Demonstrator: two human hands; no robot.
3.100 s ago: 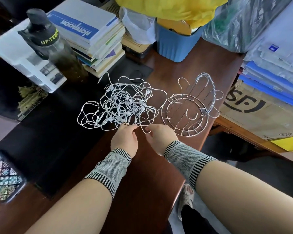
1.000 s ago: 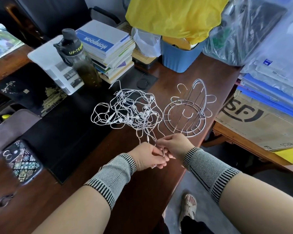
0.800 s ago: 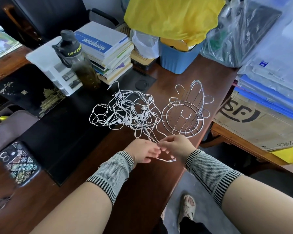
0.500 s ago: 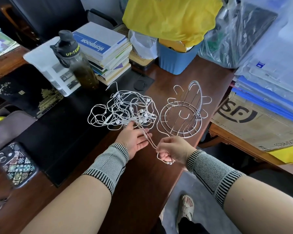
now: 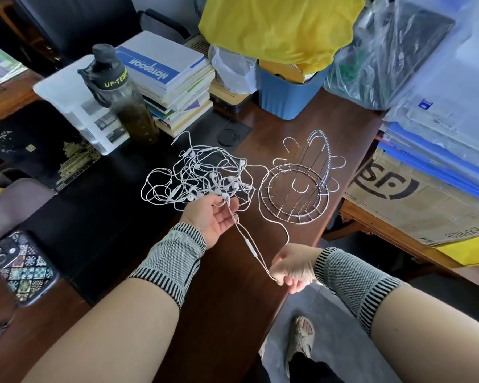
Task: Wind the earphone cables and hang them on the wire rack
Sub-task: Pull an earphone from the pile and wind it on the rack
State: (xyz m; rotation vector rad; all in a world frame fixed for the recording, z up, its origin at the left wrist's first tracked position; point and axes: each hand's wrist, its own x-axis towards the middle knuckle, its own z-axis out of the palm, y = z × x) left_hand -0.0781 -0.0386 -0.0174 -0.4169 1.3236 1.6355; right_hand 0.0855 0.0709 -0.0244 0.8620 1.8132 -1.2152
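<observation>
On desk [image 5: 233, 286], tangled white earphone cables [image 5: 197, 178]

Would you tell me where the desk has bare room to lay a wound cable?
Bare wood lies between the left hand, the wire rack and the desk's near edge. Behind, the cable tangle, bottle and books crowd it.

One wire rack [image 5: 295, 189], one cable tangle [image 5: 197, 179], one bottle [image 5: 125, 100], one phone [image 5: 21, 268], two hands.
</observation>
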